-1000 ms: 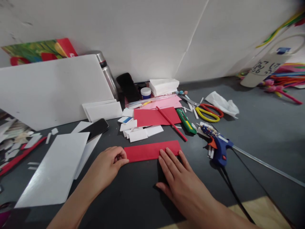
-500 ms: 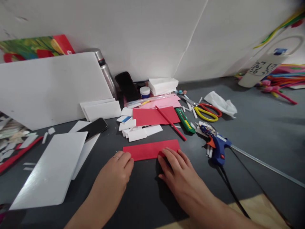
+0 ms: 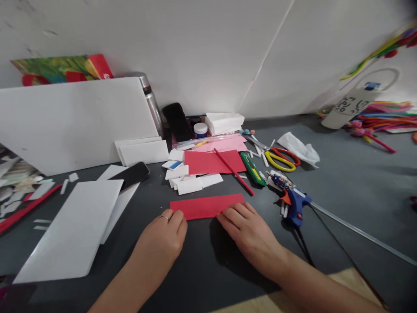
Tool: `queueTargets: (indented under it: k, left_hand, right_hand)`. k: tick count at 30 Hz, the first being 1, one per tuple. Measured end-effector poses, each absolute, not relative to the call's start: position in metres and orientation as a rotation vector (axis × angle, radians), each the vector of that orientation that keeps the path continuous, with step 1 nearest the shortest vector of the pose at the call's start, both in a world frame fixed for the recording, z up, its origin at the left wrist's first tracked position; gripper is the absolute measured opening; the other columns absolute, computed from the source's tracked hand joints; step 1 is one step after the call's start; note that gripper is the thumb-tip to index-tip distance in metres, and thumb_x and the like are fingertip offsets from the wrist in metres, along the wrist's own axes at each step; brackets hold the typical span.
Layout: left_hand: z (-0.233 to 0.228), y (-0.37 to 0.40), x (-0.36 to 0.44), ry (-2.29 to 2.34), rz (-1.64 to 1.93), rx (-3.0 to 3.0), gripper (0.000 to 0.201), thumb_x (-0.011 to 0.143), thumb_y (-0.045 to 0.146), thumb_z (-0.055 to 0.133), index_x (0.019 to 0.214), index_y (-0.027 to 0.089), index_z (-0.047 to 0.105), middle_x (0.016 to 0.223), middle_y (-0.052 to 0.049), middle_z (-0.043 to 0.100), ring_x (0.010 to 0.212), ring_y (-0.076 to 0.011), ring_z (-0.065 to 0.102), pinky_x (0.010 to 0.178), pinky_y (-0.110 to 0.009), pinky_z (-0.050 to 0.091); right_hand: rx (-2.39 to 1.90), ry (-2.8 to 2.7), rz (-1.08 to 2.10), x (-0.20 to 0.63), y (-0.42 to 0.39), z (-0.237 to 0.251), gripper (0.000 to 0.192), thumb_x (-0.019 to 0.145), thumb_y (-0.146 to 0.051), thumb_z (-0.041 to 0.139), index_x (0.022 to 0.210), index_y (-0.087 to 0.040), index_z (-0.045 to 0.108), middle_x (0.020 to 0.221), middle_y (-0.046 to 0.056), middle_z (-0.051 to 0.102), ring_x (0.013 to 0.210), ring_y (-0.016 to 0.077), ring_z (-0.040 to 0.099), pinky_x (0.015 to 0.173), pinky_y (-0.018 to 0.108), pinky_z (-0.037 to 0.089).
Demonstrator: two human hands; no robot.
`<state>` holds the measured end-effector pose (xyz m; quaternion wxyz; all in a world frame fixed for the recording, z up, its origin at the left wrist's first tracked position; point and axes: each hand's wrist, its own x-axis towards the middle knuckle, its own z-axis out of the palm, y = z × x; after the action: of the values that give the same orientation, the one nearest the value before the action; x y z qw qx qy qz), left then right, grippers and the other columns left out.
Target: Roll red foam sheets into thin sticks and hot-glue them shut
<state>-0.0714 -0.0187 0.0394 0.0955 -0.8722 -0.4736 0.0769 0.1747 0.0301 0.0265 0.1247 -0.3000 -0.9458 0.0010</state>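
A strip of red paper (image 3: 205,206) lies on the dark grey tabletop in front of me, its long side facing me. My left hand (image 3: 166,232) grips its left end at the near edge, fingers curled and pressed together. At the right end my right hand (image 3: 244,226) has its fingers bent over the near edge, the thumb tucked out of sight. Behind the strip are another red paper piece (image 3: 198,162), a thin red stick (image 3: 233,171) and a green box cutter (image 3: 253,169).
A blue glue gun (image 3: 296,204) with a long clear stick rests on the right. Scissors (image 3: 280,161) and crumpled tissue (image 3: 299,148) lie behind it. White boards (image 3: 71,230), a phone (image 3: 133,172) and paper scraps are at left. A steel bottle (image 3: 153,106) stands at the back.
My right hand's fingers have drawn closer together and curled over the paper's near edge. The left hand stays at the left end. The view has shifted slightly.
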Motion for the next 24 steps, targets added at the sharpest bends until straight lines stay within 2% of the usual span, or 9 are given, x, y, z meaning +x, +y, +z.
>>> queueTargets:
  k: [7,13,19,24]
  left_hand:
    - [0.04,-0.019,-0.074,-1.399,0.212,-2.558,0.031,0.081,-0.004,0.049,0.097,0.012,0.072,0.093,-0.012,0.069,0.078,-0.0252,0.062,0.067,-0.034,0.055]
    - [0.043,-0.02,-0.073,-1.452,0.143,-2.533,0.029,0.08,-0.004,0.05,0.091,0.012,0.071,0.086,-0.011,0.067,0.074,-0.0269,0.062,0.062,-0.037,0.054]
    - [0.042,-0.019,-0.079,-1.504,0.059,-2.576,0.025,0.085,0.001,0.05,0.094,0.014,0.07,0.09,-0.011,0.067,0.079,-0.0267,0.061,0.069,-0.039,0.054]
    - [0.04,-0.017,-0.082,-1.602,-0.014,-2.614,0.025,0.092,0.005,0.046,0.094,0.015,0.069,0.092,-0.01,0.066,0.085,-0.0254,0.06,0.077,-0.041,0.051]
  right_hand:
    - [-0.841,-2.717,0.042,0.174,0.035,0.027,0.021,0.1,-0.015,0.048,0.105,-0.014,0.068,0.093,0.007,0.066,0.086,0.0206,0.053,0.084,0.036,0.038]
    - [-0.845,-2.742,-0.018,0.17,0.035,0.028,0.018,0.099,-0.016,0.049,0.102,-0.013,0.067,0.092,0.007,0.064,0.083,0.0207,0.052,0.082,0.037,0.037]
    - [-0.8,-2.75,-0.105,0.17,0.037,0.027,0.019,0.099,-0.015,0.049,0.103,-0.012,0.067,0.092,0.009,0.064,0.083,0.0224,0.05,0.082,0.039,0.036]
    - [-0.866,-2.718,0.066,0.172,0.039,0.026,0.018,0.1,-0.016,0.049,0.103,-0.015,0.066,0.095,0.008,0.064,0.087,0.0221,0.051,0.083,0.037,0.035]
